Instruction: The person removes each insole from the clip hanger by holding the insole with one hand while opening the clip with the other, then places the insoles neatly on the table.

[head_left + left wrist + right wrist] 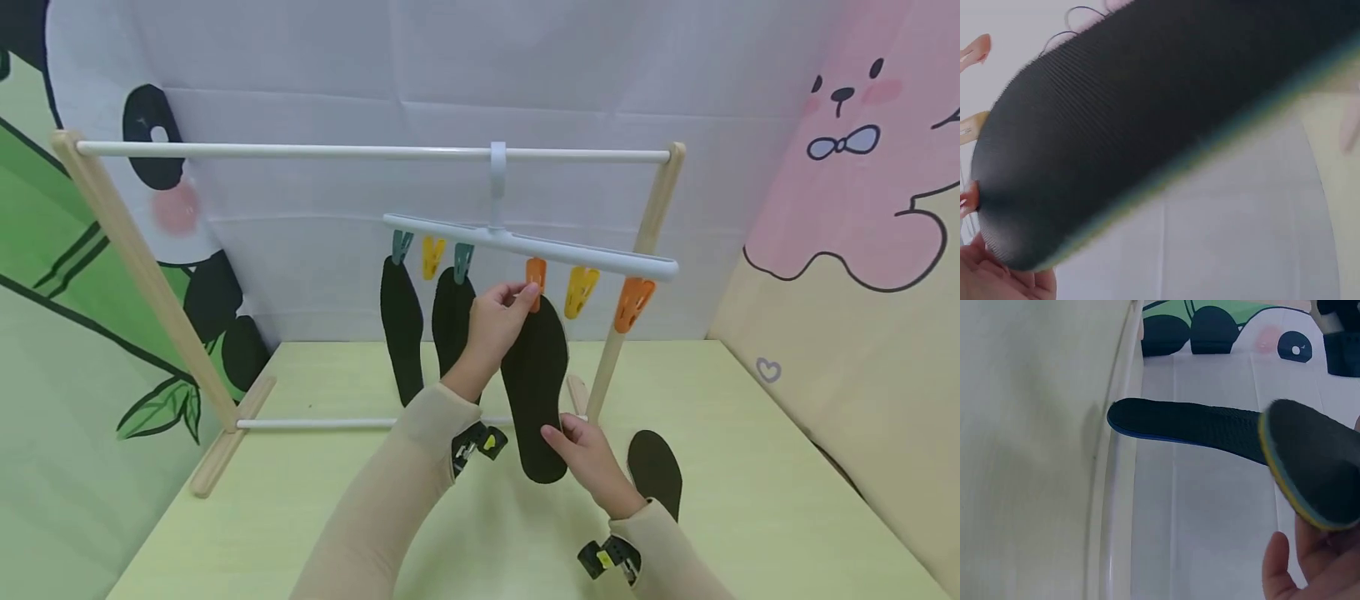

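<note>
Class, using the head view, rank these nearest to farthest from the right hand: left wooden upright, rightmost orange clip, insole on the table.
1. Insole on the table: just right of the right hand.
2. Rightmost orange clip: above, on the hanger.
3. Left wooden upright: far left.

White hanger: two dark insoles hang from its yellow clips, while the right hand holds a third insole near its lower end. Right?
Wrong clip colour: the head view shows the two dark insoles hanging from blue-green clips. The right hand does hold a third insole near its lower end.
</note>
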Available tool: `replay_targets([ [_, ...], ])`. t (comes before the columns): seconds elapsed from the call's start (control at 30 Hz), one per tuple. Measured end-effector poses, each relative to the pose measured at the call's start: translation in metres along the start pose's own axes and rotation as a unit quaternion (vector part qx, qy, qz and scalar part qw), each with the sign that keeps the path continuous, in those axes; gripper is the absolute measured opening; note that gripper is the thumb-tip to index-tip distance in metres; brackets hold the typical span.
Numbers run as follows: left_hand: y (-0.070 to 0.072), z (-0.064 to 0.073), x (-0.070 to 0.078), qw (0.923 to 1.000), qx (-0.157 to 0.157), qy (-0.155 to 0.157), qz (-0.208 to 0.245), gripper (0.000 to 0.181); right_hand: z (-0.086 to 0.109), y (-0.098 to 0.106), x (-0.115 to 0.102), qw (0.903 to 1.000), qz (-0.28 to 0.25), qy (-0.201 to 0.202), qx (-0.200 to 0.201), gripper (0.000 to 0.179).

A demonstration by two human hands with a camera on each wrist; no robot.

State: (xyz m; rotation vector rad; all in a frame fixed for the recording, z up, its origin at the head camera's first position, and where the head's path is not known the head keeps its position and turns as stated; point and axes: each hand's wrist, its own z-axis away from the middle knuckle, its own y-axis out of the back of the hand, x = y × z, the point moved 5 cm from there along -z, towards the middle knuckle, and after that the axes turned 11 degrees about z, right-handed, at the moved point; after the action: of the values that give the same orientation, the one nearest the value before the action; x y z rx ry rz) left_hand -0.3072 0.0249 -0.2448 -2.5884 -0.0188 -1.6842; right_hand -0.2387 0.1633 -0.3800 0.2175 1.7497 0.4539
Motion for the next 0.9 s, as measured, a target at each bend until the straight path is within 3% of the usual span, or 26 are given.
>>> replay_targets([
  [0.13,-0.004,-0.008,0.002,0.9999,-0.006,0.001,-0.012,0.035,0.004,-0.002,0.000,0.9997,-0.015,0.013,0.017,0.018],
  [0.3,-0.015,-0.017,0.006,0.9978,-0.053,-0.008,0.039,0.030,0.007,-0.003,-0.003,0.9997,-0.009,0.021,0.012,0.019],
  [0.47,-0.022,-0.019,0.007,0.9930,-0.085,0.006,0.082,0.031,0.009,-0.005,-0.001,0.9999,-0.002,0.008,0.007,0.017],
  [0.67,-0.021,-0.019,0.006,0.9891,-0.092,0.041,0.107,0.032,0.008,-0.002,0.000,0.9999,0.007,0.012,0.003,0.017],
  [0.9,-0.016,-0.020,0.003,0.9876,-0.079,0.085,0.106,0.035,0.006,0.000,0.002,0.9997,0.005,0.026,-0.001,0.019],
])
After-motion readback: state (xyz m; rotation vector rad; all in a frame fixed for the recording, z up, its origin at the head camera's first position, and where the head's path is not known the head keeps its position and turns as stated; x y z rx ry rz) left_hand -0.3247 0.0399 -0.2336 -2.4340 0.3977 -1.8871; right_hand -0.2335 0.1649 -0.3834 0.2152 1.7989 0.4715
